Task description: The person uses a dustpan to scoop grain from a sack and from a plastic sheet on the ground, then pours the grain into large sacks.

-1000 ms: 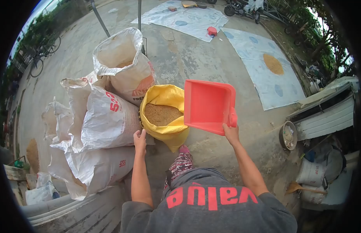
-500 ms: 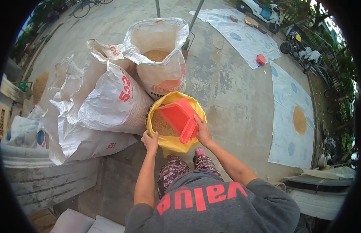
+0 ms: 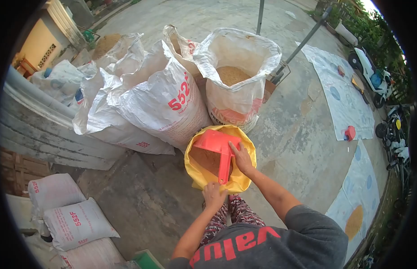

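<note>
A yellow bag [image 3: 193, 167] with its mouth folded wide stands at my feet, brown grain-like material [image 3: 206, 159] inside. Across the opening lies a red plastic dustpan [image 3: 213, 141], its handle pointing towards me. My right hand [image 3: 244, 159] is closed at the dustpan's right side, with the fingertips on its edge. At the near rim, my left hand [image 3: 214, 195] pinches the yellow bag close to the handle's end. Part of the contents is hidden under the dustpan.
Behind the bag stands an open white sack [image 3: 235, 101] partly filled with grain. Other white sacks [image 3: 159, 98] crowd the left, and filled sacks [image 3: 80, 223] lie lower left. A metal post [image 3: 307, 33], ground sheets [image 3: 336, 94] and motorbikes [image 3: 372, 78] are at right.
My view has turned, so the sacks and bag appear further right. The dustpan's handle now points more directly towards me. My left hand has shifted from the bag's left side to its near rim.
</note>
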Demonstrator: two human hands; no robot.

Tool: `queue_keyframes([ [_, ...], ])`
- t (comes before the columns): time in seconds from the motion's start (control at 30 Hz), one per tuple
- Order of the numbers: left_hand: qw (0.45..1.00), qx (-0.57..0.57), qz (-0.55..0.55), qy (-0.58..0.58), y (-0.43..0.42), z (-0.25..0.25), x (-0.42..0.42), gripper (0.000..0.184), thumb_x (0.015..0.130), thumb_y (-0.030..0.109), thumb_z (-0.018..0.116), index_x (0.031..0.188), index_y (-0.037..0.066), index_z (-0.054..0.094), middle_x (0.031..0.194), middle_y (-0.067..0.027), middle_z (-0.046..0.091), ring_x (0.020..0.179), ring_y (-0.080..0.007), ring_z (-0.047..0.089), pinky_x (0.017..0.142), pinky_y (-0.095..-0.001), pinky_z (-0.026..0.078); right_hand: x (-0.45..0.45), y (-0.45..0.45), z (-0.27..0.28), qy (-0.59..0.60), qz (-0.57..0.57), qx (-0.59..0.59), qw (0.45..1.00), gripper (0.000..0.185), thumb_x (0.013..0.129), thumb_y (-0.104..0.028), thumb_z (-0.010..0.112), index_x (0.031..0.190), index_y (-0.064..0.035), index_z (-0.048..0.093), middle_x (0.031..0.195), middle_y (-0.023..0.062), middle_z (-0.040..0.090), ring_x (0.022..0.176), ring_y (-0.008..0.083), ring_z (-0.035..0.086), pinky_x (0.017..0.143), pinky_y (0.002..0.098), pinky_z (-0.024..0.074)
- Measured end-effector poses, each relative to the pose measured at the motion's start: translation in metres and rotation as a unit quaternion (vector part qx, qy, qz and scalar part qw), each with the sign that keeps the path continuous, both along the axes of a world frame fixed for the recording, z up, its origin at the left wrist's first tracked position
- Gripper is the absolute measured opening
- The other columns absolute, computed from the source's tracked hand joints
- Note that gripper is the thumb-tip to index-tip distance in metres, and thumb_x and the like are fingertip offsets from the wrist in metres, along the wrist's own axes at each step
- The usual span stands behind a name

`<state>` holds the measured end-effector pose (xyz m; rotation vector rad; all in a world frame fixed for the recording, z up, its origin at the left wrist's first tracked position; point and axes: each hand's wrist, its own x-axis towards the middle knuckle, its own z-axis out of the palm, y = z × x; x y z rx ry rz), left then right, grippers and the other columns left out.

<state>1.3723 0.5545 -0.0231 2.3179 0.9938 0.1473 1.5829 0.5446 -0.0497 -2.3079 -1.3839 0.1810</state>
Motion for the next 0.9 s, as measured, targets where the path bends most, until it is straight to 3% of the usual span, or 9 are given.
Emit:
queue_keyframes([
  [0.17,0.993,-0.027,-0.112,0.013,-0.020,-0.011,0.027,0.057,0.064,0.038,0.064,0.107,0.004,0.048,0.104,-0.0180,0.046,0.106,-0.0339,0.040,0.085,-0.0450,0.031,-0.011,0.000,-0.015,0.018,-0.047,-0.051,0.997,0.071,0.071,0.003,0.048,0.132,-0.0235,0.024,0.110,0.0295,0.036,0.071,0.0384,0.053,0.065,0.0430,0.0470],
  [0.23,0.994,0.024,-0.095,-0.038,-0.028,-0.027,0.032,0.060,0.062,0.040,0.066,0.104,0.001,0.047,0.100,-0.0158,0.047,0.097,-0.0306,0.044,0.080,-0.0436,0.033,-0.016,-0.005,-0.017,0.093,0.009,-0.187,0.978,0.072,0.070,0.003,0.048,0.133,-0.0229,0.023,0.105,0.0269,0.038,0.070,0.0383,0.055,0.065,0.0426,0.0471],
  [0.4,0.965,-0.180,-0.104,0.163,-0.009,-0.012,0.055,0.080,0.066,0.060,0.054,0.114,-0.003,0.044,0.108,-0.0227,0.047,0.102,-0.0336,0.047,0.085,-0.0438,0.035,-0.008,0.042,0.008,0.099,0.148,-0.234,0.956,0.069,0.070,0.002,0.045,0.132,-0.0234,0.026,0.114,0.0274,0.038,0.079,0.0394,0.054,0.070,0.0419,0.0462],
  [0.47,0.933,-0.221,-0.096,0.267,-0.001,-0.014,0.066,0.091,0.064,0.069,0.046,0.119,-0.004,0.041,0.116,-0.0180,0.048,0.114,-0.0286,0.040,0.091,-0.0470,0.027,-0.002,0.063,0.006,-0.061,0.228,-0.097,0.967,0.075,0.069,0.001,0.049,0.132,-0.0292,0.023,0.119,0.0253,0.034,0.085,0.0360,0.051,0.077,0.0397,0.0447],
  [0.5,0.932,-0.229,-0.087,0.266,0.005,-0.010,0.071,0.091,0.064,0.069,0.046,0.119,-0.004,0.041,0.116,-0.0180,0.048,0.114,-0.0286,0.040,0.091,-0.0470,0.027,0.006,0.075,0.003,-0.059,0.238,-0.101,0.964,0.075,0.069,0.001,0.049,0.132,-0.0292,0.023,0.119,0.0253,0.034,0.085,0.0360,0.051,0.077,0.0397,0.0447],
  [0.63,0.915,-0.314,0.004,0.253,0.014,-0.023,0.097,0.099,0.060,0.071,0.050,0.126,-0.001,0.032,0.125,-0.0176,0.040,0.118,-0.0294,0.035,0.096,-0.0442,0.024,0.039,0.110,-0.010,-0.138,0.355,-0.052,0.923,0.075,0.070,0.000,0.049,0.132,-0.0345,0.022,0.125,0.0257,0.030,0.086,0.0333,0.050,0.079,0.0384,0.0436],
  [0.7,0.954,-0.233,0.065,0.176,0.007,-0.055,0.128,0.105,0.060,0.064,0.056,0.131,-0.001,0.017,0.133,-0.0212,0.026,0.123,-0.0322,0.026,0.100,-0.0439,0.020,0.051,0.115,-0.018,-0.150,0.399,-0.027,0.904,0.076,0.070,-0.001,0.049,0.132,-0.0355,0.022,0.124,0.0258,0.030,0.084,0.0330,0.051,0.077,0.0384,0.0443],
  [0.8,0.910,-0.364,0.166,0.108,0.002,-0.081,0.182,0.111,0.058,0.057,0.063,0.133,-0.001,0.005,0.134,-0.0270,0.014,0.126,-0.0349,0.017,0.102,-0.0433,0.016,0.061,0.110,-0.026,-0.131,0.399,-0.098,0.902,0.077,0.070,0.000,0.049,0.132,-0.0360,0.021,0.123,0.0260,0.030,0.078,0.0317,0.054,0.074,0.0374,0.0464],
  [0.9,0.894,-0.325,0.258,0.168,0.005,-0.073,0.225,0.115,0.056,0.051,0.068,0.134,0.002,-0.001,0.134,-0.0315,0.007,0.128,-0.0357,0.010,0.104,-0.0410,0.012,0.071,0.118,-0.014,-0.132,0.419,-0.150,0.886,0.077,0.070,0.001,0.049,0.132,-0.0336,0.021,0.120,0.0258,0.032,0.072,0.0310,0.055,0.070,0.0358,0.0478],
])
